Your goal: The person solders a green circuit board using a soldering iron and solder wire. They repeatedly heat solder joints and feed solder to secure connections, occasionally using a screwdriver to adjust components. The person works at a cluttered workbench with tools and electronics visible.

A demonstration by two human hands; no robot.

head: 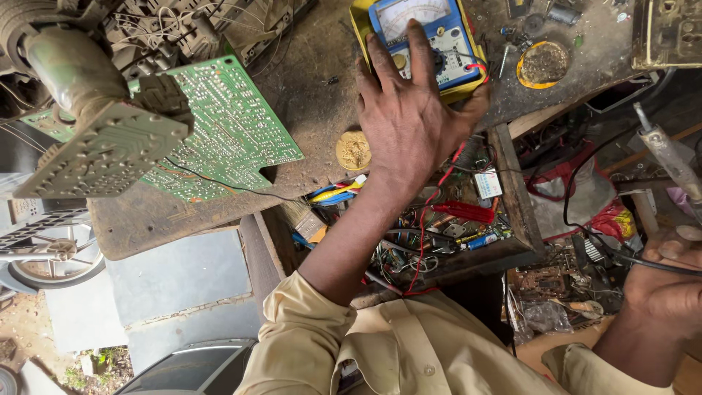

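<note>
left hand (409, 121) lay spread wide on the blue-and-yellow multimeter (424, 40) at the desk's (314, 117) far edge | right hand (669, 281) gripped a soldering iron (667, 157), well right of the meter | green circuit board (219, 132) lay left of the meter

Multimeter (424, 40): analog type, blue body in a yellow holster, white dial face at the far end, black rotary selector below it. Lies flat, face up, at the far edge of the worn brown surface (307, 95). My left hand (409, 117) is spread over its near half, fingers (419, 44) covering the selector, so its setting can't be read. Red lead loops off its right side.

Soldering iron (669, 157): grey metal barrel, discoloured, tip pointing up and away from me, tilted. Black cord trails from the handle. My right hand (669, 281) holds it in a closed grip, off the surface, well apart from the multimeter.
</note>
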